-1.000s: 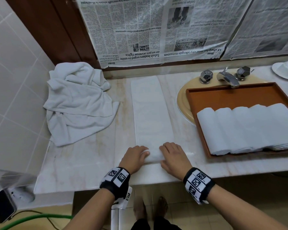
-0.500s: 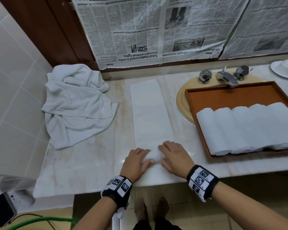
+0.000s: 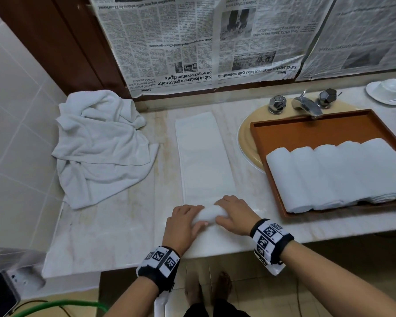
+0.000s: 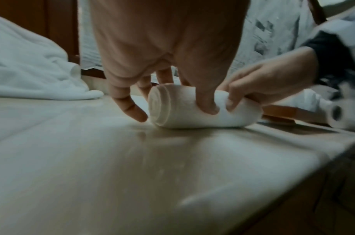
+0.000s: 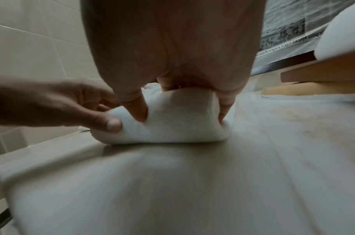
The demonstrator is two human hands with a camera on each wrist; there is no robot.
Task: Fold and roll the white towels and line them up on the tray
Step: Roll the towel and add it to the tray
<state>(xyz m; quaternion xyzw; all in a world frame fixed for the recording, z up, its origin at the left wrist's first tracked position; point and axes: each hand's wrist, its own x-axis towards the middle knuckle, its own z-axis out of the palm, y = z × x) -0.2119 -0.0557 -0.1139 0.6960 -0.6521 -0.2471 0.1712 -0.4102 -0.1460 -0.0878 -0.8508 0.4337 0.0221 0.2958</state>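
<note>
A long folded white towel (image 3: 204,156) lies on the marble counter, its near end wound into a short roll (image 3: 210,213) (image 4: 192,111) (image 5: 172,124). My left hand (image 3: 185,221) (image 4: 168,89) grips the roll's left end, thumb on the near side. On the right end my right hand (image 3: 232,212) (image 5: 178,98) curls over it the same way. The brown tray (image 3: 318,131) at the right holds several rolled white towels (image 3: 336,175) in a row.
A heap of unfolded white towels (image 3: 101,147) lies at the counter's left by the tiled wall. The tray sits over a beige basin (image 3: 245,143) with a chrome tap (image 3: 306,106). A white cup and saucer (image 3: 386,91) stand far right. Newspaper covers the back wall.
The roll has grown thicker and moved a little away from the counter's front edge. Both hands went forward with it, staying on its ends.
</note>
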